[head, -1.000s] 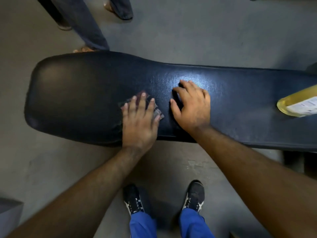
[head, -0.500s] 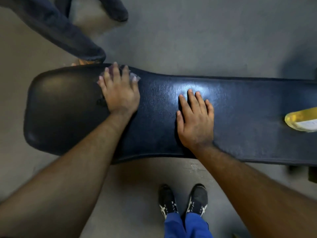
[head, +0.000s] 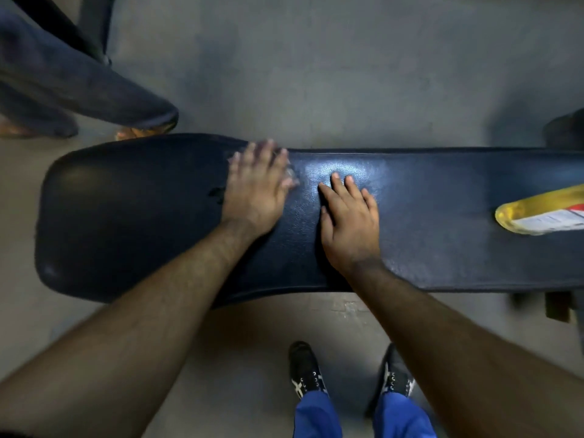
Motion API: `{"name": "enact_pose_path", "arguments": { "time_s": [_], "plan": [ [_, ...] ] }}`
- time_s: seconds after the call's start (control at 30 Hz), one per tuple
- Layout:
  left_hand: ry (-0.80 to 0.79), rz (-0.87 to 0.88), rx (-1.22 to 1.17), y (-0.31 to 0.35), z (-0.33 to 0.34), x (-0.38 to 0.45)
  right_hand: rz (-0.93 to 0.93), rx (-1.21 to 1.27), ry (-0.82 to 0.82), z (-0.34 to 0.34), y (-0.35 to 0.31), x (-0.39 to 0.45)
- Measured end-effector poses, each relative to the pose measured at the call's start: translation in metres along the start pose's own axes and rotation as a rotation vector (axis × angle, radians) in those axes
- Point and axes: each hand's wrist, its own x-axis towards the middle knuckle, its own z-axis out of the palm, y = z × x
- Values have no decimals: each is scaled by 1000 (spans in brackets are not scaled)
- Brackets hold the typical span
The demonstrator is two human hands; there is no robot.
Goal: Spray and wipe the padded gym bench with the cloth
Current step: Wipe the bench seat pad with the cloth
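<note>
Cloth (head: 290,172) lay almost hidden beneath the left hand (head: 252,191), which pressed it flat with straight fingers at the far edge of the padded bench (head: 442,216); only a pale corner showed by the fingertips. Half a second before, that hand had been further left along the same edge, so the stroke had shifted toward the right hand (head: 349,221), now just beside it. The right hand rested flat, its grip wide, holding nothing. A yellow spray bottle (head: 543,213) lay well apart at the right. Wiping appeared midway, with the right stretch probably still unwiped.

Bottle (head: 543,213) on bench (head: 442,222), right end
</note>
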Motion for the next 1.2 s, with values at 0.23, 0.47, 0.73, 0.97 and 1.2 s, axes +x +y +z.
{"name": "enact_pose_path", "arguments": {
  "time_s": [0.23,0.47,0.73,0.97,1.2],
  "plan": [
    [-38,109,-39,71,9,-30,84,-113,-24,-36,51,-1],
    [29,-99,-64,100,11,-25,-11,-152,-13,-37,73,-18],
    [120,-294,-54,76,22,-88,-101,-87,-31,-29,72,-40],
    [130,12,31,87,35,-115,-243,-88,-38,-34,78,-52],
    [64,17,-47,170,40,-113,-94,-55,61,-46,96,-30]
  ]
}}
